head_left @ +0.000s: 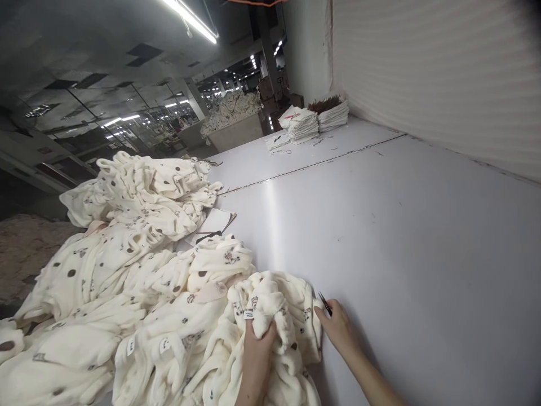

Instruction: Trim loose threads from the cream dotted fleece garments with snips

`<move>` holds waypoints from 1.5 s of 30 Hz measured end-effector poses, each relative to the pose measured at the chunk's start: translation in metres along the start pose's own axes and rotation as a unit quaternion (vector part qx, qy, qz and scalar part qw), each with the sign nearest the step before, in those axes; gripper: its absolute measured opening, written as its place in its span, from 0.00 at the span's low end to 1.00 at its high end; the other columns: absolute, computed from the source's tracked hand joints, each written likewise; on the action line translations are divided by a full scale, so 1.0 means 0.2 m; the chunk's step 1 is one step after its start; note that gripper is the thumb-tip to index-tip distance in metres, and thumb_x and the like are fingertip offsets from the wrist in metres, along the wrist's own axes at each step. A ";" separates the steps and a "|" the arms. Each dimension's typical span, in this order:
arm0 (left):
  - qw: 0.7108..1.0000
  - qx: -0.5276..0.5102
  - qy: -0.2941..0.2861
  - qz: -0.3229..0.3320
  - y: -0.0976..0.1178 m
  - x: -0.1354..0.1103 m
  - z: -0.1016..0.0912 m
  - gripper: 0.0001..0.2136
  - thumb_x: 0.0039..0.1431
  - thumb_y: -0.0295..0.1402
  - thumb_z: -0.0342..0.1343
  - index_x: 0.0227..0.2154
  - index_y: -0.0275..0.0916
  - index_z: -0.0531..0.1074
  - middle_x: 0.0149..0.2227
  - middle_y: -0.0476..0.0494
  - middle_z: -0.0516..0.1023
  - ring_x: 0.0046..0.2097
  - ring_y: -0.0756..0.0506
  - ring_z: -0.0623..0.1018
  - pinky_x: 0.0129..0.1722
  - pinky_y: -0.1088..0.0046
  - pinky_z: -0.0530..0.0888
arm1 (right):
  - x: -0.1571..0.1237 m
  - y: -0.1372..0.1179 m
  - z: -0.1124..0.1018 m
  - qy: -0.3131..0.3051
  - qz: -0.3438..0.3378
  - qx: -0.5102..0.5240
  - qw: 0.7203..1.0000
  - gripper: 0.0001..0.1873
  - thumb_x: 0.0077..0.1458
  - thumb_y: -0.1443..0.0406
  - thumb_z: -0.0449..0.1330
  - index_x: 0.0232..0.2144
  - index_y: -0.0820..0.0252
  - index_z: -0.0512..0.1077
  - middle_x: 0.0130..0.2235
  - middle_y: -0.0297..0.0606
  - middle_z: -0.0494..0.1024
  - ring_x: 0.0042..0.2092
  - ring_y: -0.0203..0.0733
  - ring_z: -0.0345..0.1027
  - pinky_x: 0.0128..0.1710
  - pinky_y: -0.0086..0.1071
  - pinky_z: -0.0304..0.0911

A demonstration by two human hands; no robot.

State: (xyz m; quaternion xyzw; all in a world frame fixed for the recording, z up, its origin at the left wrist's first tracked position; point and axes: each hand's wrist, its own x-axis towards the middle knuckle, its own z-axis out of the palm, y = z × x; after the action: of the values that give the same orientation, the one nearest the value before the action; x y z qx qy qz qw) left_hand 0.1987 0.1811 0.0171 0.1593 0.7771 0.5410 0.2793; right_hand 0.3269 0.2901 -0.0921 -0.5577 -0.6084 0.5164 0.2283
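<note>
A big heap of cream fleece garments [127,270] with brown dots and small prints covers the left of the white table [380,237]. My left hand [257,344] is closed on a bunched garment [270,304] at the heap's near right end, next to a small white label. My right hand [338,327] lies beside that garment on the table, fingers closed round small dark thread snips [324,303] whose tips point away from me.
A sheet of paper [215,221] lies half under the heap. Stacks of folded white pieces [313,121] sit at the far end of the table by the wall. A bin piled with more garments [234,115] stands beyond. A corrugated white wall runs along the right.
</note>
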 end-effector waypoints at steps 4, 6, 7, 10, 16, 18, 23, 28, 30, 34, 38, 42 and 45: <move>0.994 0.102 0.002 0.030 0.02 0.01 -0.07 0.22 0.52 0.36 0.55 0.50 0.38 0.62 0.45 0.39 0.75 0.47 0.39 0.75 0.46 0.63 0.71 | 0.06 0.10 0.07 0.012 0.057 0.028 0.998 0.07 0.40 0.61 0.59 0.23 0.55 0.63 0.24 0.33 0.71 0.28 0.43 0.67 0.28 0.31 0.58; 0.980 0.189 0.042 0.045 0.03 0.02 -0.14 0.23 0.51 0.36 0.55 0.50 0.36 0.62 0.42 0.38 0.76 0.44 0.38 0.76 0.43 0.61 0.72 | 0.09 0.09 0.08 0.023 0.060 0.066 0.996 0.06 0.41 0.61 0.57 0.22 0.55 0.62 0.23 0.31 0.70 0.27 0.40 0.66 0.26 0.29 0.58; 0.968 0.237 0.065 0.053 0.03 0.03 -0.17 0.25 0.51 0.35 0.55 0.53 0.35 0.59 0.42 0.37 0.76 0.42 0.37 0.76 0.41 0.60 0.72 | 0.10 0.08 0.07 0.032 0.058 0.086 0.994 0.06 0.41 0.61 0.55 0.23 0.55 0.62 0.23 0.30 0.70 0.26 0.40 0.66 0.26 0.29 0.59; 0.906 0.387 0.084 0.147 0.01 0.05 -0.21 0.34 0.52 0.31 0.53 0.61 0.33 0.48 0.48 0.30 0.72 0.45 0.34 0.75 0.39 0.57 0.73 | 0.13 0.01 -0.01 0.061 0.039 0.140 0.988 0.06 0.43 0.60 0.54 0.25 0.55 0.62 0.25 0.30 0.69 0.28 0.39 0.65 0.28 0.28 0.60; 0.727 0.492 -0.226 0.423 0.03 0.07 -0.04 0.34 0.49 0.15 0.45 0.59 0.48 0.57 0.58 0.42 0.67 0.60 0.38 0.64 0.57 0.55 0.59 | 0.01 -0.22 -0.07 0.034 -0.030 0.219 0.975 0.09 0.43 0.60 0.59 0.28 0.55 0.63 0.28 0.29 0.69 0.30 0.37 0.65 0.32 0.27 0.62; 0.773 0.427 -0.279 0.379 0.06 0.08 0.03 0.30 0.50 0.21 0.49 0.58 0.45 0.59 0.51 0.40 0.73 0.53 0.39 0.70 0.52 0.61 0.65 | -0.08 -0.28 -0.04 0.007 -0.039 0.244 0.969 0.09 0.45 0.59 0.59 0.29 0.56 0.63 0.28 0.30 0.69 0.31 0.37 0.67 0.32 0.27 0.64; 0.894 0.328 -0.195 0.237 0.08 0.11 0.13 0.15 0.47 0.29 0.54 0.41 0.42 0.72 0.39 0.42 0.75 0.42 0.38 0.72 0.43 0.62 0.66 | -0.19 -0.27 0.02 -0.082 -0.060 0.273 0.957 0.10 0.51 0.59 0.57 0.35 0.58 0.67 0.30 0.33 0.73 0.34 0.40 0.70 0.36 0.29 0.67; 0.911 0.302 -0.191 0.208 0.08 0.13 0.11 0.15 0.48 0.25 0.50 0.40 0.42 0.72 0.39 0.42 0.76 0.42 0.39 0.72 0.42 0.65 0.66 | -0.13 -0.18 -0.01 -0.078 -0.135 0.133 0.979 0.13 0.58 0.58 0.51 0.43 0.56 0.65 0.41 0.40 0.77 0.42 0.43 0.72 0.42 0.33 0.66; 0.920 0.281 -0.194 0.194 0.10 0.13 0.10 0.17 0.50 0.26 0.49 0.43 0.43 0.72 0.39 0.43 0.77 0.41 0.40 0.73 0.42 0.66 0.66 | -0.09 -0.18 -0.02 -0.048 -0.159 0.076 0.983 0.13 0.59 0.58 0.49 0.44 0.55 0.65 0.44 0.40 0.77 0.44 0.43 0.72 0.43 0.33 0.66; 0.953 0.123 -0.272 0.056 0.16 0.14 0.05 0.11 0.51 0.29 0.51 0.37 0.40 0.75 0.32 0.46 0.77 0.36 0.43 0.72 0.39 0.71 0.65 | -0.01 -0.25 -0.05 -0.033 -0.203 0.009 0.979 0.13 0.60 0.60 0.48 0.46 0.53 0.64 0.43 0.38 0.78 0.42 0.42 0.74 0.39 0.32 0.65; 0.948 0.030 -0.313 -0.053 0.20 0.17 0.01 0.10 0.50 0.32 0.51 0.32 0.38 0.76 0.28 0.48 0.75 0.32 0.45 0.72 0.36 0.72 0.67 | 0.01 -0.35 -0.06 -0.062 -0.216 -0.006 0.974 0.10 0.58 0.61 0.50 0.42 0.52 0.65 0.34 0.32 0.79 0.33 0.40 0.73 0.32 0.30 0.63; 0.944 -0.034 -0.307 -0.112 0.20 0.19 -0.01 0.15 0.48 0.32 0.51 0.38 0.38 0.76 0.29 0.48 0.77 0.33 0.45 0.73 0.36 0.73 0.68 | -0.04 -0.38 -0.10 -0.102 -0.216 -0.004 0.971 0.06 0.55 0.61 0.55 0.35 0.53 0.69 0.33 0.31 0.77 0.33 0.39 0.71 0.32 0.28 0.63; 0.941 -0.061 -0.305 -0.135 0.20 0.19 -0.02 0.16 0.45 0.31 0.52 0.38 0.38 0.76 0.30 0.46 0.78 0.34 0.44 0.75 0.36 0.72 0.69 | -0.08 -0.37 -0.13 -0.133 -0.208 0.006 0.969 0.08 0.55 0.59 0.56 0.35 0.53 0.72 0.35 0.33 0.76 0.36 0.40 0.70 0.35 0.29 0.64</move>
State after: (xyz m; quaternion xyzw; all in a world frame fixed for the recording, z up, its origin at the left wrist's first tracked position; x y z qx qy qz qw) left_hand 0.1634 0.2134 0.0465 0.1933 0.6344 0.4698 0.5826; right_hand 0.3209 0.2961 -0.0119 -0.3435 -0.7329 0.5308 0.2512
